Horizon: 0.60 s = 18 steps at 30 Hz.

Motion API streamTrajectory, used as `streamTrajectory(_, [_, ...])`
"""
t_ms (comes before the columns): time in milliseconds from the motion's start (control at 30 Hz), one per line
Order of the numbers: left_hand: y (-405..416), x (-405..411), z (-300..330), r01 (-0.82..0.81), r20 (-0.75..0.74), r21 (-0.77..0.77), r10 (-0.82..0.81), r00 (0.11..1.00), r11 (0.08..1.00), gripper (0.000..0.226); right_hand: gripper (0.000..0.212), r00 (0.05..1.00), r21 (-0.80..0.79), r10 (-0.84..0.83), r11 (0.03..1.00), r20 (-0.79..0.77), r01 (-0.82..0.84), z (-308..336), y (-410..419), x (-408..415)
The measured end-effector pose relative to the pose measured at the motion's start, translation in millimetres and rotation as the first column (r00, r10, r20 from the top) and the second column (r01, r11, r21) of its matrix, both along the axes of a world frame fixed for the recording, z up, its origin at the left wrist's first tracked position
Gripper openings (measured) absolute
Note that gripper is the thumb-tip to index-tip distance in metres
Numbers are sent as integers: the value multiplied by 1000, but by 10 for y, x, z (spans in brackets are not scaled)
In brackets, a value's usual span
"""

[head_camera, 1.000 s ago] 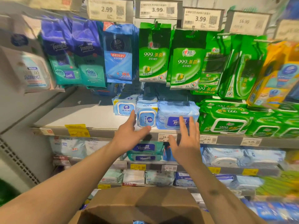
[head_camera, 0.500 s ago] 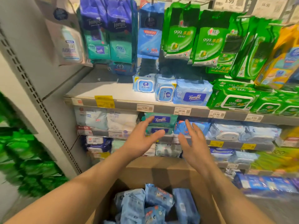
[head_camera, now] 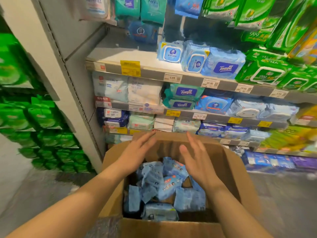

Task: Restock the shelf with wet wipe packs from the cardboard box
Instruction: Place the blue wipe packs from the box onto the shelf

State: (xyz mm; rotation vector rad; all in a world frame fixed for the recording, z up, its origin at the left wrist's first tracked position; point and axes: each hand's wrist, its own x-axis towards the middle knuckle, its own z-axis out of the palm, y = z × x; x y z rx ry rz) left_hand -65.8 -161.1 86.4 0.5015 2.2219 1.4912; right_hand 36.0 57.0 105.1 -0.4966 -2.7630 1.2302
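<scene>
Both hands over the open cardboard box point(head_camera: 235, 170), fingers spread wide, holding nothing.
Blue wet wipe packs point(head_camera: 164, 184) lie jumbled inside, labels blurred; left hand point(head_camera: 135, 152) and right hand point(head_camera: 197, 160), earlier raised toward the shelf point(head_camera: 154, 73), have apparently dropped lower.

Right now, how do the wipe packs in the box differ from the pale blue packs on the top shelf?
The box packs lie jumbled at all angles; the shelf packs stand in a row, fronts outward. The box packs are heaped loose inside the cardboard box, while the shelf packs fill only the shelf's middle, its left bare. Both are pale blue soft packs, and neither hand touches them.
</scene>
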Motion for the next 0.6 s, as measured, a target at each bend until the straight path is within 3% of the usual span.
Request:
streamTrajectory(200, [-141,338,-376,-67,210,18,62,976,998,50,60,992,-113,-89,989,87,98,-239,-51,390])
streamTrajectory(467, [312,760,-710,-111,349,2,103,932,994,93,58,967,-110,-117,983,227,145,-686,565,696])
streamTrajectory(600, [905,935,-786,-210,466,-13,192,864,978,45,61,945,-162,-109,973,309,165,-987,997,787])
